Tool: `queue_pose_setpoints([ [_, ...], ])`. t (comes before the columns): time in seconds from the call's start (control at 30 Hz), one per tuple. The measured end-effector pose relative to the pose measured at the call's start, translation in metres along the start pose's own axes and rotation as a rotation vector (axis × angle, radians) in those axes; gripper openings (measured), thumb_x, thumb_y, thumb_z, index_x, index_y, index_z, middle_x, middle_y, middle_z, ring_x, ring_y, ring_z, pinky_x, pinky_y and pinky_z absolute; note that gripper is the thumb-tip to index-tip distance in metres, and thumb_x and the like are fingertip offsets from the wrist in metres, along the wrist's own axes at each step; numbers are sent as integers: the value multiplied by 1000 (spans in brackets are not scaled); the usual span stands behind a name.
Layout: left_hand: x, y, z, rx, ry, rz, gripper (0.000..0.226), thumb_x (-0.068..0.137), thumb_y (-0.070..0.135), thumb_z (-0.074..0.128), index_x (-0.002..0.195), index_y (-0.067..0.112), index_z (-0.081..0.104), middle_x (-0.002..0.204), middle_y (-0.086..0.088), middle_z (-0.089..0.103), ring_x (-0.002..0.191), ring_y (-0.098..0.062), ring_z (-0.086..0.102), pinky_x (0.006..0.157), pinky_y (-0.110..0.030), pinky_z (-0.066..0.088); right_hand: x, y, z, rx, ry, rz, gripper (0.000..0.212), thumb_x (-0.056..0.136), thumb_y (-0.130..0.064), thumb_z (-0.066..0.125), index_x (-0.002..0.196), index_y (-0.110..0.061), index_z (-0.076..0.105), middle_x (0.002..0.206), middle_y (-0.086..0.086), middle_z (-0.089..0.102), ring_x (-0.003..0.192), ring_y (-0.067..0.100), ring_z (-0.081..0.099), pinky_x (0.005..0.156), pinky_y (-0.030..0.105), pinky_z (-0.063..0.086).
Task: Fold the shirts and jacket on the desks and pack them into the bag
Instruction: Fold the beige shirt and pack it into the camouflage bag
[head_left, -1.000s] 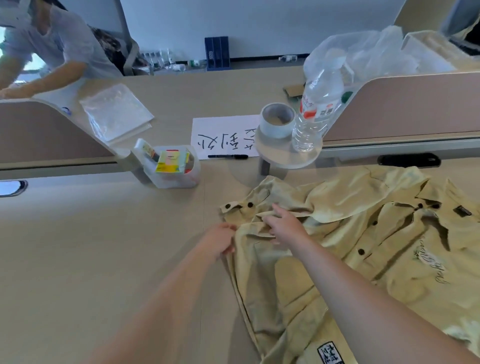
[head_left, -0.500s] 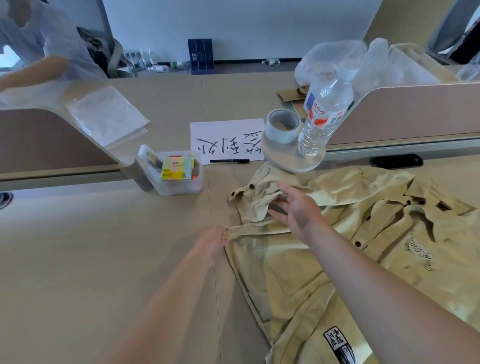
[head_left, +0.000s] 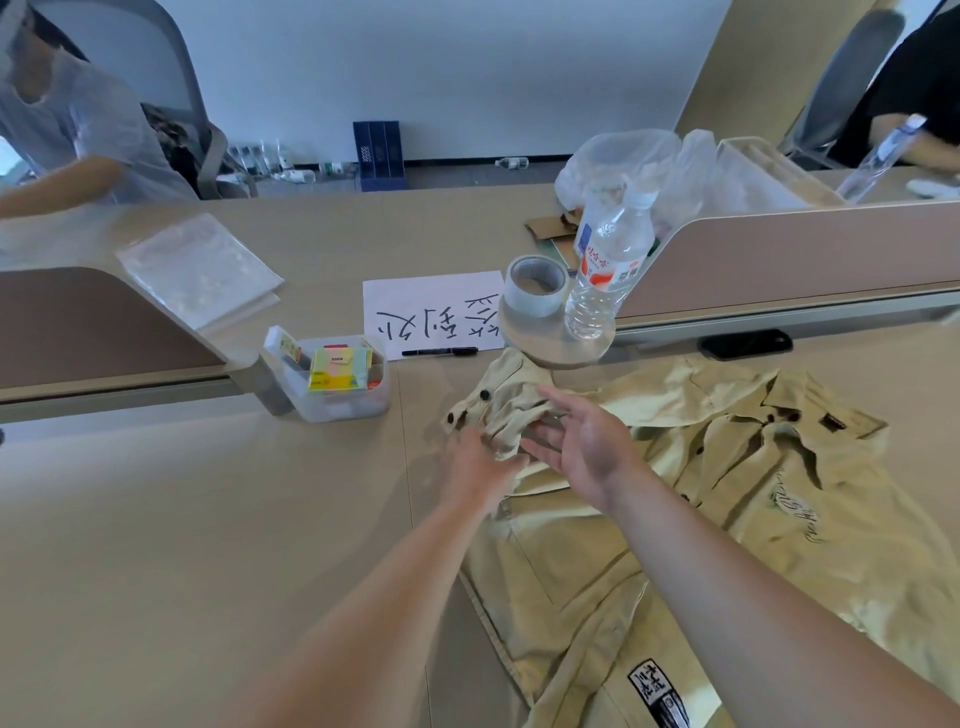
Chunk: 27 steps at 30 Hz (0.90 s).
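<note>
- In the lower right of the frame, the khaki jacket (head_left: 675, 519) lies spread front-up on the beige desk (head_left: 182, 519), collar toward the right edge, with dark buttons down its front and a black-and-white patch near the bottom edge.
- Its sleeve (head_left: 501, 410) is bunched just above centre. The two-button cuff points to the upper left and reaches under the small round shelf (head_left: 556, 348).
- My left hand (head_left: 480, 473) shows me its back, and the fingertips meet the crumpled sleeve. Fabric covers them, so I cannot tell whether they pinch it.
- My right hand (head_left: 582, 447) is released, palm turned left and fingers spread and straight, just over the bunched sleeve and holding nothing.
- On the round shelf stand a roll of tape (head_left: 535, 286) and a clear water bottle (head_left: 608, 270), side by side.
- Left of the shelf lies a white sheet (head_left: 431, 306) with handwritten characters, with a black pen (head_left: 439, 352) at its lower edge.
- Further left is a clear plastic box (head_left: 332, 379) of small coloured packets.
- In the upper left, flat clear plastic bags (head_left: 200, 267) lie on the far desk.
- A dark phone (head_left: 745, 343) lies below the partition on the right.
</note>
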<state>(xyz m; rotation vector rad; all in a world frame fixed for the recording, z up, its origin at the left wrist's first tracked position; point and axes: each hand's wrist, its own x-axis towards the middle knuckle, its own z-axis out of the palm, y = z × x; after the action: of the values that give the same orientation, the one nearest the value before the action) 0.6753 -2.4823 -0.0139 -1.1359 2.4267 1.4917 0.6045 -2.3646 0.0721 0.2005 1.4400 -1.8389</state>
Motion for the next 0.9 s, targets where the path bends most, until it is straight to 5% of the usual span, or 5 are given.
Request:
queue_pose_setpoints([
  [0.2, -3, 24, -19, 21, 259, 140, 12, 94, 13, 44, 88, 18, 53, 95, -1, 56, 75, -18, 52, 58, -32, 36, -11, -11, -16, -41, 61, -28, 31, 98, -26, 60, 124, -10, 65, 123, 7, 70, 111, 27, 69, 95, 47, 56],
  [0.37, -14, 49, -64, 152, 377, 399, 18, 84, 1, 47, 84, 16, 57, 83, 2, 57, 84, -24, 50, 71, -43, 44, -19, -5, -21, -886, 186, -174, 38, 97, -34, 57, 134, -28, 60, 123, -3, 66, 99, 16, 66, 80, 33, 56],
  [0.5, -26, 33, -72, 379, 151, 285, 24, 81, 2, 45, 81, 22, 58, 87, -1, 60, 82, -24, 55, 66, -36, 46, -20, 13, -29, -1351, 134, -183, 51, 97, -31, 56, 147, -31, 48, 143, -2, 55, 123, 23, 56, 97, 36, 48],
  [0.73, -63, -36, -25, 580, -178, 94, 23, 83, 8, 45, 68, 26, 45, 78, 1, 60, 81, -25, 63, 62, -32, 42, -26, 52, -44, -1693, -107, 127, 54, 102, -32, 47, 154, -32, 34, 153, 5, 45, 119, 25, 58, 84, 31, 46],
  [0.9, -68, -27, -10, 458, -163, 40, 15, 87, 5, 41, 79, 16, 48, 71, 1, 52, 63, -17, 48, 51, -30, 31, -27, 44, -69, -1708, -20, 96, 38, 102, -33, 42, 137, -26, 55, 131, 3, 61, 86, 22, 61, 69, 31, 46],
])
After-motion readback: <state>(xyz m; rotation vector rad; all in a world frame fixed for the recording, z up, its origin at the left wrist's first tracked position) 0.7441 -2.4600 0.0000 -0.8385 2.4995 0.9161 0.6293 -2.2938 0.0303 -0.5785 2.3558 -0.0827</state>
